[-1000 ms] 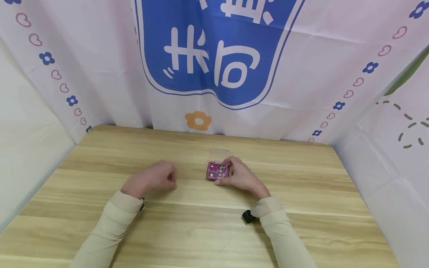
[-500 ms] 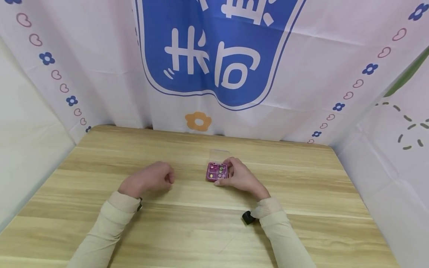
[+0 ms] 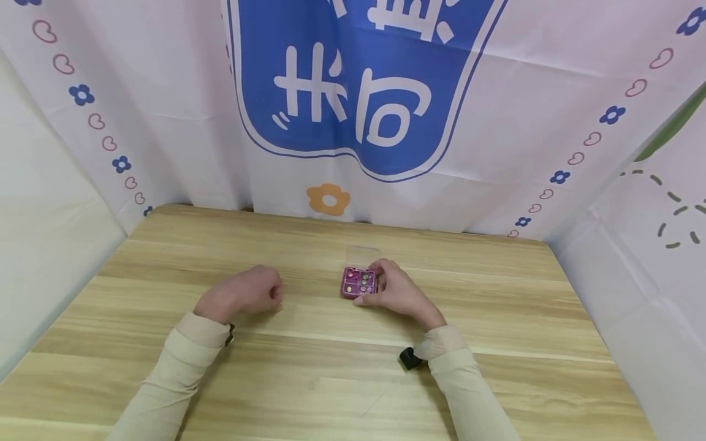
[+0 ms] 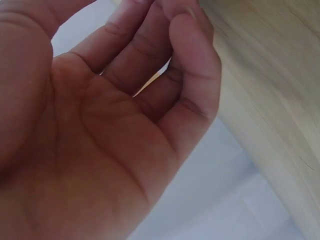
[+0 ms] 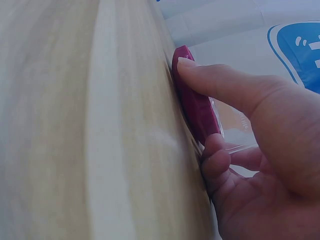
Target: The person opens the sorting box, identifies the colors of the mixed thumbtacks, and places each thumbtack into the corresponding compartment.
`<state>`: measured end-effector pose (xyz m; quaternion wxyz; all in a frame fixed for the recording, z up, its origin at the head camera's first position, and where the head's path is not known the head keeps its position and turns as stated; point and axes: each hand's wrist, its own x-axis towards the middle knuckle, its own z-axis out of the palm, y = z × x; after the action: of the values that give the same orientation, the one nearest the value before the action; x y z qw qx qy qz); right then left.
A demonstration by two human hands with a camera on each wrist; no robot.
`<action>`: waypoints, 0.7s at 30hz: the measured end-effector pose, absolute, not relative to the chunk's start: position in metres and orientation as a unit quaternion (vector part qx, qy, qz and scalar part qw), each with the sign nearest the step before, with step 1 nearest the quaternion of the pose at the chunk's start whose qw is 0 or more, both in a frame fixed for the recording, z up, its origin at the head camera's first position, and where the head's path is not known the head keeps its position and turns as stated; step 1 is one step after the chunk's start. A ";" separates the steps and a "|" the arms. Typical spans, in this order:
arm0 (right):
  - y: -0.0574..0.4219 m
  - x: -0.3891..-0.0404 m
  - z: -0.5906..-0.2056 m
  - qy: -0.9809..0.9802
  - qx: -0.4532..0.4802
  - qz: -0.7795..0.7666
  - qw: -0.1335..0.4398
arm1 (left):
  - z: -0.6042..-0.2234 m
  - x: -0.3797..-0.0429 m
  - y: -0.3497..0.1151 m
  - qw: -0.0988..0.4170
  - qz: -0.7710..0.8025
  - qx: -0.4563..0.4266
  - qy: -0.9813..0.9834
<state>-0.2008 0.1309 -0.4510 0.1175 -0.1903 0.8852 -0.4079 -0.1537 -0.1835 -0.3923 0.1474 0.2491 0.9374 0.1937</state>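
A small magenta pill box lies on the wooden table with its clear lid open toward the back. Several small coloured pieces sit in its compartments, a yellow one among them at the front left. My right hand holds the box from the right; in the right wrist view the thumb presses one side of the box and the curled fingers meet its other end. Left of the box, my left hand is curled, its palm bare in the left wrist view. Whether its fingertips pinch something small, I cannot tell.
The wooden table ends at a white cloth backdrop with blue print. White cloth walls stand on both sides. A black wrist device sticks out under my right sleeve.
My left hand has drifted slightly left, away from the pill box, with its fingers more tucked in. The right hand and the box have stayed put.
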 end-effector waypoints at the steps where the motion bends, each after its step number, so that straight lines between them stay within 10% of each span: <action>1: 0.131 -0.201 -0.451 0.885 -0.191 -0.409 0.118 | -0.393 -0.154 -0.183 0.146 0.191 0.253 0.937; 21: 0.132 -0.200 -0.450 0.879 -0.195 -0.418 0.120 | -0.394 -0.168 -0.159 0.090 0.215 0.282 0.930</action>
<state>-0.2000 0.1324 -0.4498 0.1203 -0.1946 0.8791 -0.4183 -0.1682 -0.1594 -0.3936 0.0903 0.2823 0.9305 0.2154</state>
